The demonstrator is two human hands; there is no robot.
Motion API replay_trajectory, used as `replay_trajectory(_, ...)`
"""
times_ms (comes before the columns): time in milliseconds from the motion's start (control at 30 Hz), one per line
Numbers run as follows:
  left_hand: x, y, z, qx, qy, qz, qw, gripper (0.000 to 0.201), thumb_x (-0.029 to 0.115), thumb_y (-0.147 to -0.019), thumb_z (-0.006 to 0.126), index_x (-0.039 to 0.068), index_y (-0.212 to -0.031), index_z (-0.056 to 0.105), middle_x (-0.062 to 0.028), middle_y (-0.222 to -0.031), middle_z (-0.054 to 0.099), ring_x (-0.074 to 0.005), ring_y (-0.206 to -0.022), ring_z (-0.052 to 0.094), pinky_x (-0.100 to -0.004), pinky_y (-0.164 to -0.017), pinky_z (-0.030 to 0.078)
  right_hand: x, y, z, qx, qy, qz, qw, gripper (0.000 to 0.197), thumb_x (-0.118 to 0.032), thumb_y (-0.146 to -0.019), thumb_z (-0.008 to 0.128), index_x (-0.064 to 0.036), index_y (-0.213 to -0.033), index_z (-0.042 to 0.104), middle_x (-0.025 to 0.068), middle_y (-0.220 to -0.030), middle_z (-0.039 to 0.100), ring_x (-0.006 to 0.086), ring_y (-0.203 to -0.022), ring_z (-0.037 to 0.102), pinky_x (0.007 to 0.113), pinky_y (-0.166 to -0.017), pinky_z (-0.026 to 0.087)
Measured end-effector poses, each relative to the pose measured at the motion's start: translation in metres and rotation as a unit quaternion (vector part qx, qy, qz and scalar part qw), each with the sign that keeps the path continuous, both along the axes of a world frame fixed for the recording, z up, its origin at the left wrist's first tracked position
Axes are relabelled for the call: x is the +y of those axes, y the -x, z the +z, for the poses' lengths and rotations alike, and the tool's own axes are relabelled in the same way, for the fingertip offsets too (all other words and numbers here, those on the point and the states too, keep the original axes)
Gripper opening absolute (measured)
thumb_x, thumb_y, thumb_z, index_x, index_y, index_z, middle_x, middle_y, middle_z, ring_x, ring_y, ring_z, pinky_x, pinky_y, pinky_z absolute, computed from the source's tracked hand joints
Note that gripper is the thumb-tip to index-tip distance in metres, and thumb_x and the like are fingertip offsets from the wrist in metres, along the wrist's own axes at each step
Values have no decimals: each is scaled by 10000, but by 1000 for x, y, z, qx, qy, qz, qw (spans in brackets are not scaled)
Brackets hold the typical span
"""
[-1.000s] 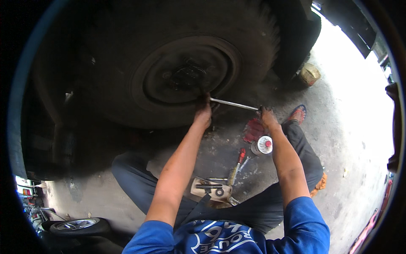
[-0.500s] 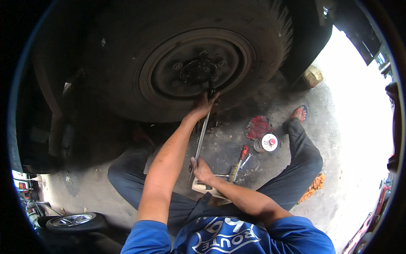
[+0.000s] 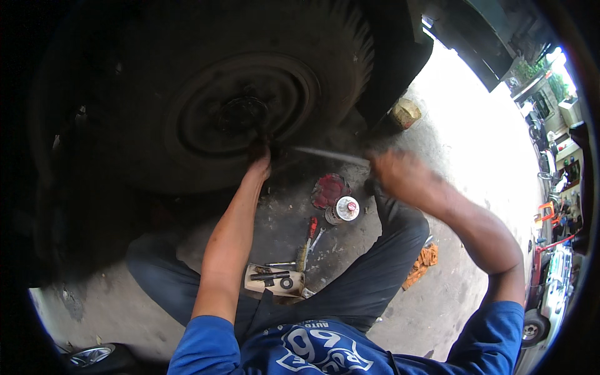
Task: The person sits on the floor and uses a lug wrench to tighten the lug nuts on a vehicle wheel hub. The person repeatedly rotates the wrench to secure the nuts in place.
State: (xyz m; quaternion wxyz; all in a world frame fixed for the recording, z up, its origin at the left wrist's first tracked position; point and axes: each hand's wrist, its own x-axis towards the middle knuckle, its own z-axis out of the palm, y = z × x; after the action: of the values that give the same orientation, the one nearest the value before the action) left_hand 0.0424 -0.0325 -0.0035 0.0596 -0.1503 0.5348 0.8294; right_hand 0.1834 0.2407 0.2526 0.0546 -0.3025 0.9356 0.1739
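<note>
A large dark wheel [image 3: 294, 75] with a round hub [image 3: 240, 114] fills the upper left, dim in shadow. My left hand [image 3: 259, 157] is at the wheel just below the hub. Its fingers close around the head end of a long steel breaker bar [image 3: 331, 155], though shadow hides exactly how that end meets the wheel. The bar runs out to the right, nearly level. At its far end my right hand [image 3: 403, 178], smeared by motion, is wrapped around it with the arm bent and raised.
Between my legs stand a can with a white top [image 3: 342, 210], a red-stained dish [image 3: 329, 189], a red-handled wire brush [image 3: 306, 244], a spanner [image 3: 317, 239] and a pale tray [image 3: 250, 284] of parts. An orange rag [image 3: 422, 265] and a yellowish block [image 3: 406, 113] lie right.
The bar has swung from pointing down toward me to pointing right. My right hand has travelled up and right with its end, while my left hand stays by the hub. The view has shifted right.
</note>
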Motion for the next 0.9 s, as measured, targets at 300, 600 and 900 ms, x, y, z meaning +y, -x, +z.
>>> replay_trajectory(300,-4,-17,5,30,-60,16,998,704,461,-995,555,12,-1495,346,-117,-1489,431,-264,-1299,469,-365,-1116,341,52,171,-270,148,62,-165,973,522,-175,-875,511,-26,-1375,531,215,-1204,629,377,-1134,589,543,-1065,389)
replay_trajectory(600,-43,-34,27,118,202,-79,969,493,400,-998,587,28,-1319,550,-73,-1152,627,-155,-1082,578,-319,-942,445,-197,-17,-449,-243,417,-219,848,414,-194,-930,556,46,-1255,466,360,-1112,595,453,-1054,599,470,-949,473)
replay_trajectory(900,-22,-21,19,25,137,-27,990,374,355,-979,605,6,-1111,629,-89,-1021,647,-224,-799,629,-351,-731,525,-144,-100,-140,-293,408,-326,801,624,-312,-986,544,118,-1399,360,385,-1142,600,487,-1113,597,508,-922,495)
